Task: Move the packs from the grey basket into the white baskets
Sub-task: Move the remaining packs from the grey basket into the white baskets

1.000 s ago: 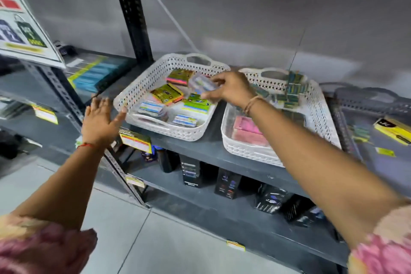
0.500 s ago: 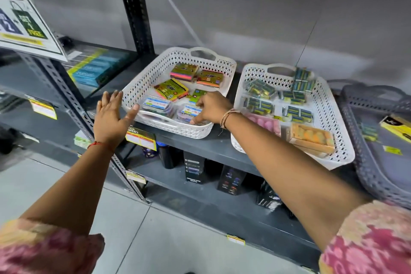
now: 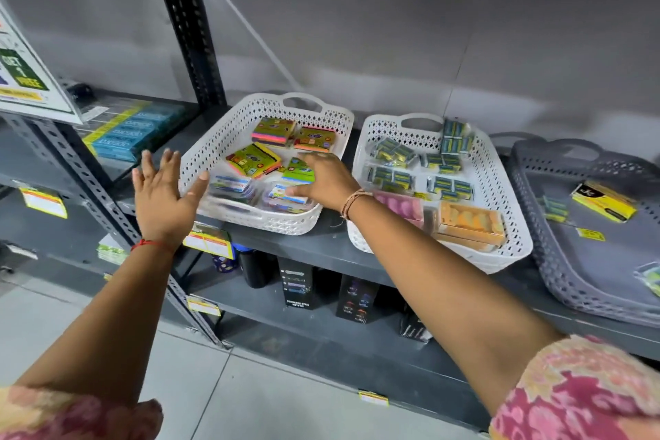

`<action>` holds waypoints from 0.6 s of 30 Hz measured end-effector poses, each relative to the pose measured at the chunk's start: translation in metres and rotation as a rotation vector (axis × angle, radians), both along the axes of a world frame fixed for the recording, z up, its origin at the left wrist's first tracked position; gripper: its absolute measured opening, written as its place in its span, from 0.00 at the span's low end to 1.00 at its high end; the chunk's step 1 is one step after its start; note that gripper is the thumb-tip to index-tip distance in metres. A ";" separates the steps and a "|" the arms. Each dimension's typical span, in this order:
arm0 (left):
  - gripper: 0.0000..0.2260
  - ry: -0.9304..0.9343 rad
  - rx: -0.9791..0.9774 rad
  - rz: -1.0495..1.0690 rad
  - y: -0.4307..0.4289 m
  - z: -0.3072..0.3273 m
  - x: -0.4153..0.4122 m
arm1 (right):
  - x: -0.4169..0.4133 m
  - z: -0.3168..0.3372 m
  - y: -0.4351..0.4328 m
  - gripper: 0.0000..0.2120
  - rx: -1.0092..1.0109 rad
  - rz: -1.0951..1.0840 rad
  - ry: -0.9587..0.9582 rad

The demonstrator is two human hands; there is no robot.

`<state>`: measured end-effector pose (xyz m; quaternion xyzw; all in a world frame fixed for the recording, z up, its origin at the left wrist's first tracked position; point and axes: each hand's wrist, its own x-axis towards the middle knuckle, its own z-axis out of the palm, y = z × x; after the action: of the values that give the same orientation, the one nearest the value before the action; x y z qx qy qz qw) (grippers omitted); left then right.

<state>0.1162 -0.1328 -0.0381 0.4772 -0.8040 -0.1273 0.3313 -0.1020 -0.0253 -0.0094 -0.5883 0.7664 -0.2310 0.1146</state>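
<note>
Late stage. Right hand [image 3: 323, 179], fingers flat, rests on a clear-wrapped pack [image 3: 285, 195] in the left white perforated plastic basket [image 3: 228, 139]; left hand [image 3: 162, 195] is spread, empty. Right white basket [image 3: 500, 168] is stocked. Far-right grey perforated basket [image 3: 557, 261] retains a yellow box [image 3: 603, 202] and small packs [image 3: 553, 207].

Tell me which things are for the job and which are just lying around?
For the job:
grey basket
left white basket
right white basket
yellow pack
right hand

Just lying around:
blue boxes
black boxes
sign
</note>
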 end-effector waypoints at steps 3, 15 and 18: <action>0.37 0.044 -0.079 -0.114 0.020 0.018 -0.040 | -0.025 0.004 0.020 0.31 -0.142 -0.074 0.028; 0.54 -0.268 -0.087 -0.651 0.121 -0.008 -0.184 | -0.206 0.006 0.173 0.20 -0.324 -0.600 0.096; 0.54 -0.290 -0.068 -0.645 0.118 -0.010 -0.183 | -0.253 -0.008 0.207 0.23 -0.143 -0.789 0.025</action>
<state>-0.0669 -0.0148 -0.0486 0.2004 -0.9557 -0.1295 0.1721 -0.3549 0.1818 -0.0174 -0.2581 0.9168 -0.3029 -0.0332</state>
